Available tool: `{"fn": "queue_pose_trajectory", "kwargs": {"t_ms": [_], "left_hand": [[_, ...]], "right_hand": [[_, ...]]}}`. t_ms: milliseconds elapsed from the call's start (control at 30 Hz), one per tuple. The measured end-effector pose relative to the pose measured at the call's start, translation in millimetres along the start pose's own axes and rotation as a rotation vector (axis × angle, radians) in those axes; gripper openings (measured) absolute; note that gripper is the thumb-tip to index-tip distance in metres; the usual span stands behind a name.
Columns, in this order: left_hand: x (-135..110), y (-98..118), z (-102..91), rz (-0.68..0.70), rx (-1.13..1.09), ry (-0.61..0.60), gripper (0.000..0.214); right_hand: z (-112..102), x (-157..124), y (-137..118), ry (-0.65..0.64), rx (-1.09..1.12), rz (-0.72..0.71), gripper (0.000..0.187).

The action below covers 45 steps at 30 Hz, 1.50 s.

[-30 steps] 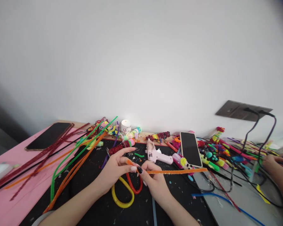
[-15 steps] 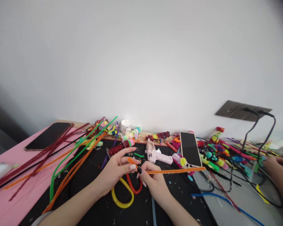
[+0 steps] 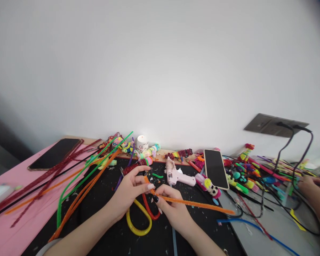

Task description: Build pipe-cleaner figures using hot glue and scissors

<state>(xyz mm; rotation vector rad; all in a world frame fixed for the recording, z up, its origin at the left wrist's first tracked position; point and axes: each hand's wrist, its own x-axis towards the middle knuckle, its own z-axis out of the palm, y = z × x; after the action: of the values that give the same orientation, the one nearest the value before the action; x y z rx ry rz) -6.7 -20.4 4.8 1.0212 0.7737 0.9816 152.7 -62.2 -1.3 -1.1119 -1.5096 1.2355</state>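
Observation:
My left hand (image 3: 128, 193) and my right hand (image 3: 172, 209) meet over a black mat (image 3: 101, 199). Both pinch an orange pipe cleaner (image 3: 197, 204). The left fingers grip its short bent end. The right thumb and forefinger clamp it just beside them, and its long free part runs right and slightly down toward the grey board. Under my hands lie a yellow loop (image 3: 138, 224) and a red loop (image 3: 149, 209) of pipe cleaner.
A white glue gun (image 3: 177, 174) and a phone (image 3: 215, 168) lie behind my hands. Long green and orange pipe cleaners (image 3: 80, 185) stretch left. Another phone (image 3: 54, 153) rests on the pink surface. Another person's hand (image 3: 313, 193) works at the right among cables and colourful scraps.
The free end of the orange pipe cleaner has swung downward to the right. My left fingers have closed further on its bent end; my right hand has shifted slightly left.

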Motion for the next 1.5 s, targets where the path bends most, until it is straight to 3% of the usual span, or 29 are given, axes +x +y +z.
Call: {"fn": "queue_pose_trajectory", "kwargs": {"t_ms": [133,267,500,700,933,1100,1200,1300,1400,1500], "left_hand": [[2.0,6.1,-3.4,0.028,0.135,-0.025,0.045],[2.2,9.4,-6.2,-0.028,0.205,-0.161,0.049],[-6.4,3.2,-5.3,-0.257,0.123,-0.467,0.095],[-9.1,3.0,-5.9,-0.339,0.095,-0.545,0.113],[-9.4,2.6,-6.1,-0.471,-0.032,-0.692,0.124],[-9.9,2.0,-5.0,-0.512,-0.032,-0.714,0.129],[-7.2,-1.4,-5.1,-0.414,-0.004,-0.663,0.117],[-4.0,-0.3,-4.7,-0.180,0.112,-0.465,0.069],[-4.1,7.4,-3.5,0.079,0.477,-0.324,0.025],[-7.0,14.7,-2.4,0.273,1.002,-0.386,0.014]], "right_hand": [[-1.5,-2.0,-1.0,-0.019,-0.010,-0.021,0.020],[-3.3,-2.2,3.1,-0.020,0.047,-0.022,0.027],[1.4,-2.6,7.0,-0.158,0.062,-0.078,0.045],[2.7,-3.7,6.3,-0.200,-0.029,-0.056,0.048],[0.4,-2.9,0.0,-0.351,0.066,-0.040,0.042],[0.0,-4.4,-6.5,-0.390,0.051,-0.003,0.038],[-1.1,-3.4,-4.0,-0.263,0.048,-0.005,0.037],[-4.5,-0.1,4.2,0.010,0.052,-0.034,0.037],[-7.4,3.1,11.4,0.193,0.026,-0.064,0.035],[-6.6,3.9,13.1,0.183,0.032,-0.069,0.034]]}}
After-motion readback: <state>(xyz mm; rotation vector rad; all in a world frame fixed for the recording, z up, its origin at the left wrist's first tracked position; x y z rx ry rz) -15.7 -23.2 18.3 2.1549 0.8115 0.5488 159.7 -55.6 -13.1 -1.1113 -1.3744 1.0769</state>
